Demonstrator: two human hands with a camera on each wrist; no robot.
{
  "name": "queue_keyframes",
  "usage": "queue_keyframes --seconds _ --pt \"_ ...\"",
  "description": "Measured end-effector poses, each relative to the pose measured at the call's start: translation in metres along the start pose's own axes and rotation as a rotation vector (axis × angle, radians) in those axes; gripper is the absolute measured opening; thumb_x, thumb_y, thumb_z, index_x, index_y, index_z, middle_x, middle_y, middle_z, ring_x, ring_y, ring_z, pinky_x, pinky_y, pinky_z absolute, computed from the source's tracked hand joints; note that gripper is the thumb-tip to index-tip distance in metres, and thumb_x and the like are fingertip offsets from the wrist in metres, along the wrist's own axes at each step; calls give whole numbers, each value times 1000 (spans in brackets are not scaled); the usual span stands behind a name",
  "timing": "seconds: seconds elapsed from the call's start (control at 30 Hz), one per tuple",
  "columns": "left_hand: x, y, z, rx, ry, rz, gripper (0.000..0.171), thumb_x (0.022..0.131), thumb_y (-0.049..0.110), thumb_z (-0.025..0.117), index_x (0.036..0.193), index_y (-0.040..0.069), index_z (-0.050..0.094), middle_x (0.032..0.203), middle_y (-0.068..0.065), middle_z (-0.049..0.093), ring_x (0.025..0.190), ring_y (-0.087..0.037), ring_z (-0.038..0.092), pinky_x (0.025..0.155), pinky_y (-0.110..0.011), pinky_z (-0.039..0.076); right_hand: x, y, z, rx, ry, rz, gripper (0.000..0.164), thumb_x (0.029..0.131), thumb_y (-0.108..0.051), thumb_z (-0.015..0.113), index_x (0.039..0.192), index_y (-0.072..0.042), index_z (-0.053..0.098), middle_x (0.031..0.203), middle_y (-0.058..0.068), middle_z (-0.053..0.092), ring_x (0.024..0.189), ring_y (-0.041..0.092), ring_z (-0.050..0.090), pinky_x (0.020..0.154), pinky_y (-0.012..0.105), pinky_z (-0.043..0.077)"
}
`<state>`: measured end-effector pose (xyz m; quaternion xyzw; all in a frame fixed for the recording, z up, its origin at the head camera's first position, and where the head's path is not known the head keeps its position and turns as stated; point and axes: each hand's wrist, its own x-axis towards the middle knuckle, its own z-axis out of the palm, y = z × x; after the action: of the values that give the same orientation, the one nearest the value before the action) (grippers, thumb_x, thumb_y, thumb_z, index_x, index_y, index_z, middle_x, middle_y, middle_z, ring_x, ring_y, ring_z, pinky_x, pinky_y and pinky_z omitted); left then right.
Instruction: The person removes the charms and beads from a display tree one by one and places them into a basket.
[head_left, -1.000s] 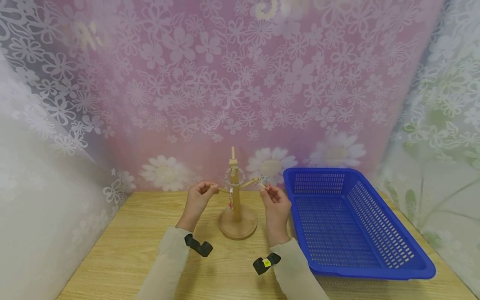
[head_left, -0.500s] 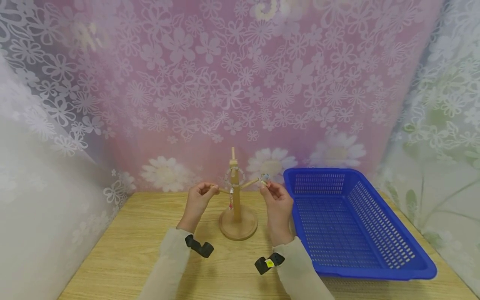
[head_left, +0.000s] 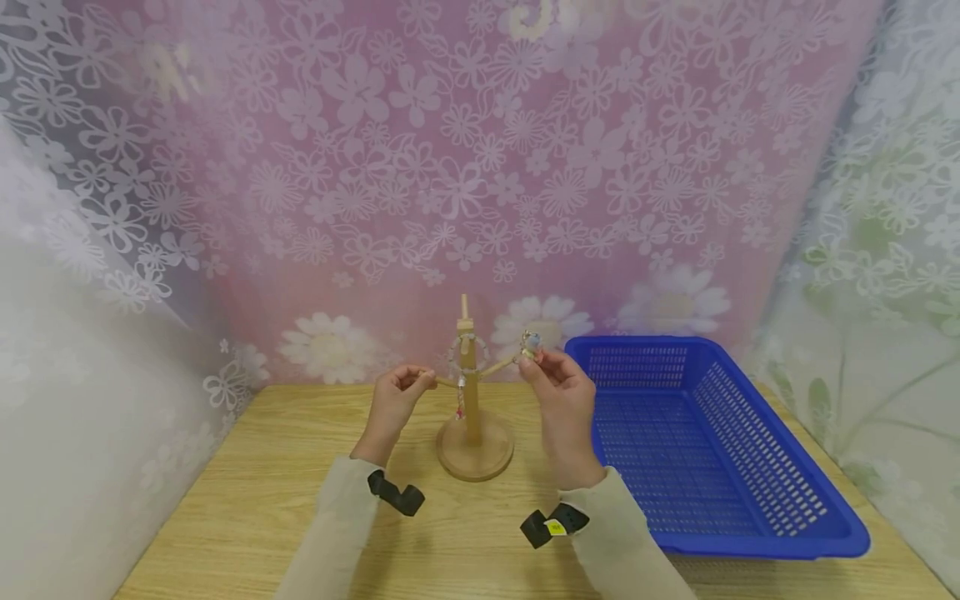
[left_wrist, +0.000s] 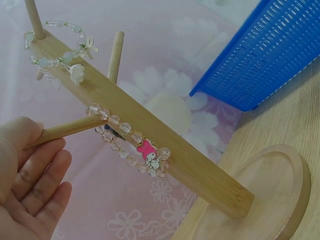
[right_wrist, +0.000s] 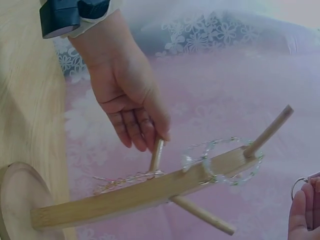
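A wooden jewelry stand point(head_left: 473, 408) with a round base stands mid-table. My left hand point(head_left: 396, 410) pinches the tip of its left peg point(left_wrist: 70, 131) between thumb and forefinger. From that peg hangs a bracelet of clear pinkish beads point(left_wrist: 131, 161) with a pink-hooded charm. Higher up, around the post's top, hangs a pale green and white bead bracelet point(left_wrist: 47, 62) with flower and bow charms. My right hand point(head_left: 564, 408) pinches a small keychain point(head_left: 532, 342) with blue and pink parts, just beyond the right peg's tip. Its metal ring point(right_wrist: 298, 187) is apart from the bare right peg point(right_wrist: 202, 215).
A blue plastic basket point(head_left: 738, 546) takes up the right side of the wooden table point(head_left: 240, 500). Behind the stand hangs a pink flowered curtain point(head_left: 420, 208). Black cameras are strapped to both wrists.
My right hand has moved right and slightly up, and the keychain has come away from the right peg. The left hand keeps its pinch on the left peg.
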<state>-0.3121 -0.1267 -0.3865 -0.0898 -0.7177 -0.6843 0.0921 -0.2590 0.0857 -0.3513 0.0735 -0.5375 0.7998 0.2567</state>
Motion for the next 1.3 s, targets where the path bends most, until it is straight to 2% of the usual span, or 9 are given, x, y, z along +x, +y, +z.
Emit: queue_keyframes --seconds 0.17,0.27,0.6,0.8,1.03,1.3 --pt "-1 1 0 2 0 13 17 91 8 62 94 -8 64 82 -13 67 81 -21 62 90 -36 44 1 -17 -3 -38 -45 2 10 84 -1 70 89 -7 64 87 -2 63 84 10 63 77 22 52" --pt "-1 1 0 7 2 17 16 91 8 62 94 -8 64 82 -13 67 79 -18 62 90 -36 44 4 -25 -8 -50 -69 1 10 84 0 68 89 -7 63 87 -1 63 83 11 64 76 23 52" --pt "-1 0 0 7 -1 12 19 91 11 63 94 -8 64 83 -12 68 83 -20 63 93 -41 44 15 -40 -35 -103 -119 14 10 84 -1 70 91 -7 65 86 -2 62 88 12 62 76 22 50" --pt "-1 0 0 -3 -2 21 17 91 8 62 95 -9 64 84 -13 68 83 -19 63 93 -40 44 15 -44 -57 -151 -158 98 9 85 -7 70 91 -9 64 94 -1 62 95 13 60 81 24 51" --pt "-1 -1 1 -11 12 8 15 91 6 62 94 -8 64 86 -18 67 87 -29 63 89 -36 46 16 -47 -74 -199 -167 142 10 85 -7 70 93 -9 63 92 -3 63 90 11 61 80 24 52" --pt "-1 -2 1 -15 7 10 18 91 7 62 95 -10 64 88 -22 66 82 -22 64 88 -34 46 22 -41 -86 -245 -210 147 9 86 -8 69 92 -8 62 87 -5 64 85 9 62 79 22 52"
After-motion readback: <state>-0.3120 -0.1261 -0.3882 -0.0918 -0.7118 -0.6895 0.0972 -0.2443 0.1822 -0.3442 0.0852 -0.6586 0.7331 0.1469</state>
